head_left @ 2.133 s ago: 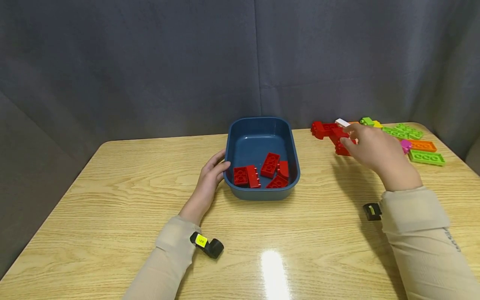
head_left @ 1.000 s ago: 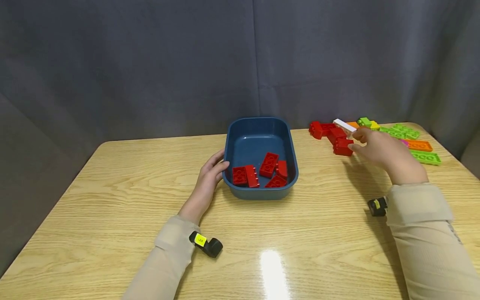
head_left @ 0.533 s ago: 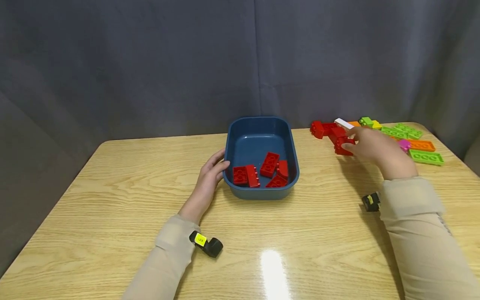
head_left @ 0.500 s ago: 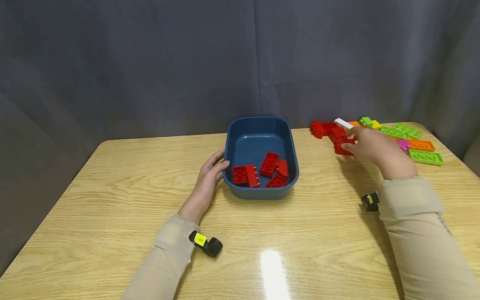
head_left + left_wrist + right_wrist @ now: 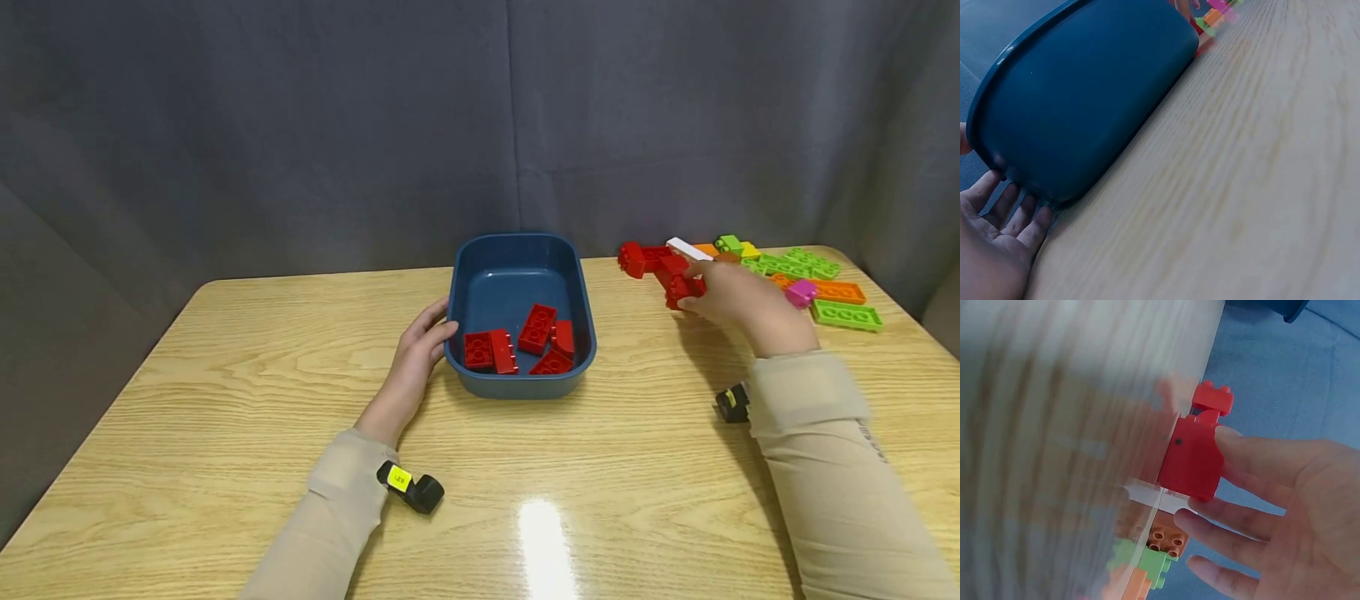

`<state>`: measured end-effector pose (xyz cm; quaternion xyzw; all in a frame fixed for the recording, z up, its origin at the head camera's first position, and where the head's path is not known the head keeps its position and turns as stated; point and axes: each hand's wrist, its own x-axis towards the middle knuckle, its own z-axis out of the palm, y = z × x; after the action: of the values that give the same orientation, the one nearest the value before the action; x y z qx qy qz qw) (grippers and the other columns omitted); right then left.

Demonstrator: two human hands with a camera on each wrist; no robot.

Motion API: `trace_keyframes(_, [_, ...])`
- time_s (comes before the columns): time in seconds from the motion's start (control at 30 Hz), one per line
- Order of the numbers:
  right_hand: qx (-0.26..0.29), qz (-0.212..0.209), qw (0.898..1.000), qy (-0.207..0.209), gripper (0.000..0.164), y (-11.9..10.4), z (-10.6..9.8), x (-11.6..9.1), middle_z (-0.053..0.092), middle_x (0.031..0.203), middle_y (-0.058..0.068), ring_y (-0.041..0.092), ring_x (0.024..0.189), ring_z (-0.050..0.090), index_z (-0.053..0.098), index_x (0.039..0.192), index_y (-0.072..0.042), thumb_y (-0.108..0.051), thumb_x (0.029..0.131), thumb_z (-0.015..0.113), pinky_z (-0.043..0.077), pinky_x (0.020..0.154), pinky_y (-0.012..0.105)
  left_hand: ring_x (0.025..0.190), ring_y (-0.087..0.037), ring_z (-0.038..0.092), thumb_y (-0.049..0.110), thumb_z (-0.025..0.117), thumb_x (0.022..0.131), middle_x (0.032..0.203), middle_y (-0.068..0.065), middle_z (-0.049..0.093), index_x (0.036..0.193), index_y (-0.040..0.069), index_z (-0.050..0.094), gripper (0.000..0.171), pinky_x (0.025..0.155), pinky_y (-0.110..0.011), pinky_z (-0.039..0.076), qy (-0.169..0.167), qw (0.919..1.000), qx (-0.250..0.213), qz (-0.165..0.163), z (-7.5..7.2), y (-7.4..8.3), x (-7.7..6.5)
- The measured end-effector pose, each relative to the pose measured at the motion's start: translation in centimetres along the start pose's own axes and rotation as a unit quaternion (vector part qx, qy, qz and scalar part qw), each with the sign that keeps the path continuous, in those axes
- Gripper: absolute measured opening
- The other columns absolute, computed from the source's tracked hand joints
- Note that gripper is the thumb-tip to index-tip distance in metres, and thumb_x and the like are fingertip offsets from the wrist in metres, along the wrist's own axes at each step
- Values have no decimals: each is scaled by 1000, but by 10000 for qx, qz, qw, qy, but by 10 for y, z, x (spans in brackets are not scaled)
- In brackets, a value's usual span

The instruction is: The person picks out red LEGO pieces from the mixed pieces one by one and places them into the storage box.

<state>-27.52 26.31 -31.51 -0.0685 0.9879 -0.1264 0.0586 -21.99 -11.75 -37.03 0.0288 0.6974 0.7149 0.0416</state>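
A dark blue plastic tub (image 5: 525, 387) stands mid-table with several red toy building bricks (image 5: 537, 328) inside its near end. My left hand (image 5: 411, 367) holds the tub's left side, thumb over the rim and fingers against the outer wall, as the left wrist view also shows. At the right, my right hand (image 5: 750, 302) grips a red brick (image 5: 1192, 456) between thumb and forefinger; its other fingers are spread. The gripped brick is beside other red bricks (image 5: 632, 260) at the table's far edge. A white brick (image 5: 686, 247) lies just behind the right hand.
Behind and right of the right hand lie green bricks (image 5: 847, 315), an orange plate brick (image 5: 838, 291), a magenta brick (image 5: 801, 293) and a yellow brick (image 5: 749, 250). A grey curtain (image 5: 337, 150) hangs behind the wooden table (image 5: 247, 350).
My right hand has shifted left and closed around the nearest red brick, uncovering the magenta brick behind it. The left hand and the tub have stayed in place.
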Motion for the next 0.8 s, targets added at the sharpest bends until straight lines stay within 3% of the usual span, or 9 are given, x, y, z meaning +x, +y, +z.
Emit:
trace_keyframes(0.23, [23,80,9999,93,48,-7,3,-2,62,109,32,40,87,55,52,120,5,-24,83,64,48,74,57,126,-23,46,26,46,94,151,-6,37,143,16,40,50,115,-44,33,-8,10000,91,-25,0,1,-1])
trace_keyframes(0.47, [-49,-5,10000,40,49,-10,3,-4,61,108,35,43,87,56,50,117,6,-24,82,66,47,79,60,126,-24,46,26,46,94,151,-6,37,143,15,39,51,115,-45,33,-35,10000,89,4,0,1,-1])
trace_keyframes(0.8, [-60,-65,10000,39,45,-13,4,-5,64,101,28,36,80,56,53,117,4,-18,80,67,48,70,51,125,-23,46,27,46,94,151,-5,38,143,17,40,51,115,-45,33,-2,9999,145,4,0,0,-1])
